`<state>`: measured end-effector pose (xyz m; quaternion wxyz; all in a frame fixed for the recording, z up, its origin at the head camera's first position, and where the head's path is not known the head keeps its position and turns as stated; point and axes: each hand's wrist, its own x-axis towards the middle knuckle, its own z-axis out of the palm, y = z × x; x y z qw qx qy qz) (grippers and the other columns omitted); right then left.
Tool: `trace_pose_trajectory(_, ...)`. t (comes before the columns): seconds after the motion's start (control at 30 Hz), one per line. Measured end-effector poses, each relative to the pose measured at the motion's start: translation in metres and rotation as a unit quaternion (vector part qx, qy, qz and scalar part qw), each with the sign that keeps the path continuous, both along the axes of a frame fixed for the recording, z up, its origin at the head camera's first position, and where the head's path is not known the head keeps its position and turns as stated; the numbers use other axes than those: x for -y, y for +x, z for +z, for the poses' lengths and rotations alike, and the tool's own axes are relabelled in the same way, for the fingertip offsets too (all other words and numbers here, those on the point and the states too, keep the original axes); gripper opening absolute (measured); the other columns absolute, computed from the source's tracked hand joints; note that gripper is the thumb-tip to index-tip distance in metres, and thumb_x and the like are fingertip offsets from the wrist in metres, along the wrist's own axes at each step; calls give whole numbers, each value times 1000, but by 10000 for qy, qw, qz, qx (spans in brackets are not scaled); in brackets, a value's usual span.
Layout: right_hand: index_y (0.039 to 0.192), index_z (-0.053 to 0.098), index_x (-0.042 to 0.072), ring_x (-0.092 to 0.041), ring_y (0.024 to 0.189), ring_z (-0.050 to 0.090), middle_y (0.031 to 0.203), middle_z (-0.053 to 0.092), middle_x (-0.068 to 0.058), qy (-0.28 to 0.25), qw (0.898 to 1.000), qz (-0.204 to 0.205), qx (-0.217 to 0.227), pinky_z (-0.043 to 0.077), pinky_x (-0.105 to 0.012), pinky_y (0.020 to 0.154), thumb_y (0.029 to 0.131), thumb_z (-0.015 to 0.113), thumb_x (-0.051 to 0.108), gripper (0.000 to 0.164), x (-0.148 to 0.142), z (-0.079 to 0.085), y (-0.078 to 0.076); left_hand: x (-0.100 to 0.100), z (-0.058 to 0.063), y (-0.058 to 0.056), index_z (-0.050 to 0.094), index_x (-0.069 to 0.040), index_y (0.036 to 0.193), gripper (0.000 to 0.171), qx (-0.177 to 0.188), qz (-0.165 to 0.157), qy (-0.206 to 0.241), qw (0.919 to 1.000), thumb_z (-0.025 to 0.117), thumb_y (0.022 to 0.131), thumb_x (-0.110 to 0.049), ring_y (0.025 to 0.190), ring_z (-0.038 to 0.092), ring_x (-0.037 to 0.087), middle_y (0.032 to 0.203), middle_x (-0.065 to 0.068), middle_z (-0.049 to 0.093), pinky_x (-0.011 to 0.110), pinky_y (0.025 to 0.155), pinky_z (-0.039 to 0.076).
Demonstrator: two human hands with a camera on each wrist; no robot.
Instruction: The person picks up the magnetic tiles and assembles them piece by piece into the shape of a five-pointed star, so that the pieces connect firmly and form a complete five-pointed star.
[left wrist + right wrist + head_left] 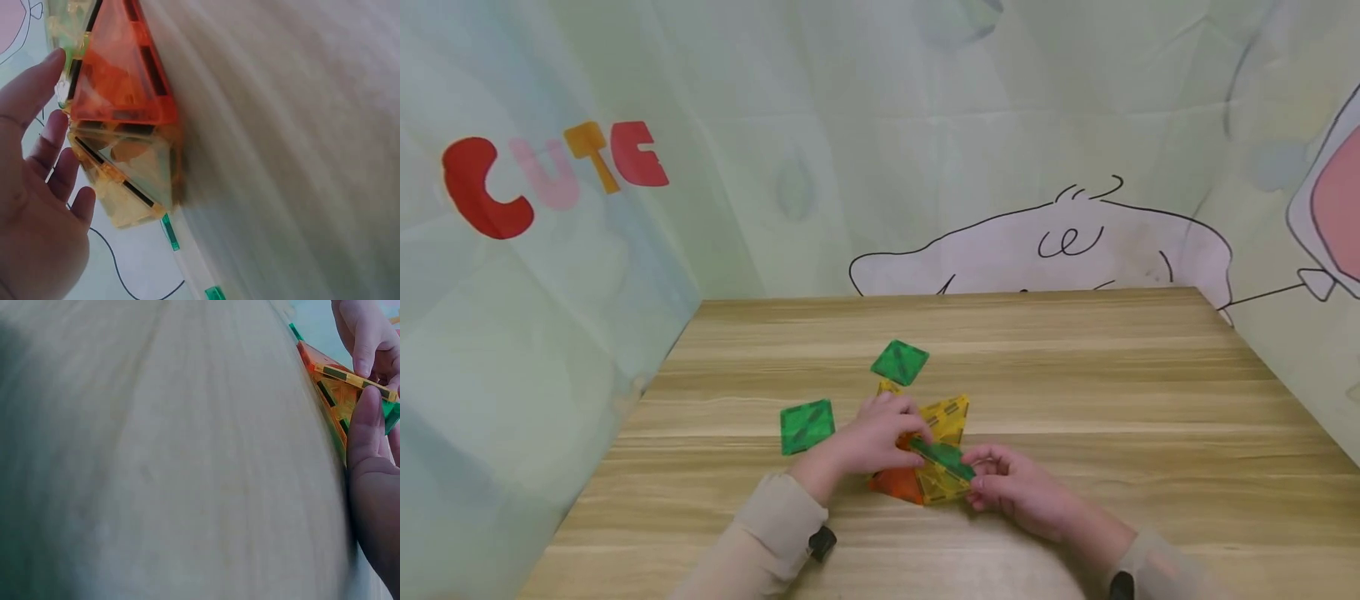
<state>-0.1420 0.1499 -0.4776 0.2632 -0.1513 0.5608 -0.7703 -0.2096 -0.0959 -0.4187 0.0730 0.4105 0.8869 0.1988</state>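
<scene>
Backdrop (760, 192), printed "CUTE". Wood-grain table (1112, 392). Tile structure (898, 485) — orange, yellow, green — stood on the table. Left hand (872, 437): fingers bent over its top; whether they pinched could not be told. Right hand (1022, 497): thumb and fingers pinched its right edge. Near green tile (807, 427), far green tile (900, 362): both lay loose.

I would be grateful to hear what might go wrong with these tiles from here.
The green tile between the hands, which the right hand seems to pinch at a corner, might slip. The left hand, reaching over the structure, might nudge the orange tile out of line. The left wrist lies close to the green tile on the table's left side and could push it aside.
</scene>
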Motion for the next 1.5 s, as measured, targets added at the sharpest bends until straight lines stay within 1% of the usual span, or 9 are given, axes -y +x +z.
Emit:
trace_pose_trajectory(0.27,114,49,4,-16,85,59,97,56,-9,145,9999,-5,30,50,-28,76,87,58,-1,29,1,0,-2,3,-4,-5,68,-27,100,18,275,133,121,9995,71,83,-30,101,40,15,105,-9,53,35,87,33)
trace_pose_trajectory(0.43,118,45,-5,-18,79,59,91,56,-11,762,9969,-43,-196,51,-29,71,87,60,4,37,1,3,-4,8,-2,-9,66,-21,107,22,765,367,514,9951,67,86,-28,105,44,16,109,-6,54,37,90,38)
trace_pose_trajectory(0.6,123,42,-9,-22,79,59,93,56,-15,1417,9889,-276,-341,52,-33,70,89,61,13,44,-6,7,-7,23,-7,-29,59,-9,120,32,1240,1179,1369,9757,60,92,-25,108,49,22,113,3,55,43,90,41)
trace_pose_trajectory(0.77,122,41,-12,-22,77,58,92,59,-15,1774,9806,-558,-615,51,-31,66,90,59,13,44,-14,12,-16,38,-14,-46,56,-6,124,39,1301,1895,1776,9569,63,90,-24,116,46,27,119,5,56,47,93,40)
trace_pose_trajectory(0.9,120,46,-12,-22,76,57,96,61,-17,2362,9594,-936,-1222,48,-29,61,91,59,15,42,-20,20,-34,42,-16,-48,55,-6,126,43,1226,1874,1733,9591,65,89,-26,117,46,28,122,5,56,47,94,39)
trace_pose_trajectory(1.0,123,48,-9,-24,88,58,108,62,-17,2878,9380,-1039,-1629,48,-31,69,93,57,18,41,-21,27,-52,43,-19,-48,54,-7,127,45,1200,1833,1697,9608,65,89,-27,115,47,26,124,4,55,45,92,41)
trace_pose_trajectory(1.13,129,47,-6,-30,110,54,120,59,-17,3296,9158,-871,-2124,45,-42,87,95,52,17,41,-14,36,-75,43,-21,-45,53,-8,128,45,1286,1861,1774,9578,65,89,-26,111,49,24,125,4,53,44,89,43)
trace_pose_trajectory(1.37,134,43,-3,-36,112,49,128,54,-17,4014,8724,-461,-2751,41,-47,92,93,54,15,46,7,49,-111,40,-23,-43,51,-8,130,48,1290,1774,1805,9588,67,88,-25,106,52,24,128,8,47,42,85,46)
trace_pose_trajectory(1.5,136,41,-2,-40,117,45,132,50,-18,4277,8587,-257,-2812,37,-50,97,93,55,13,48,14,55,-125,36,-22,-42,50,-11,132,50,1354,1719,1740,9601,67,87,-27,107,51,24,131,8,43,42,85,45)
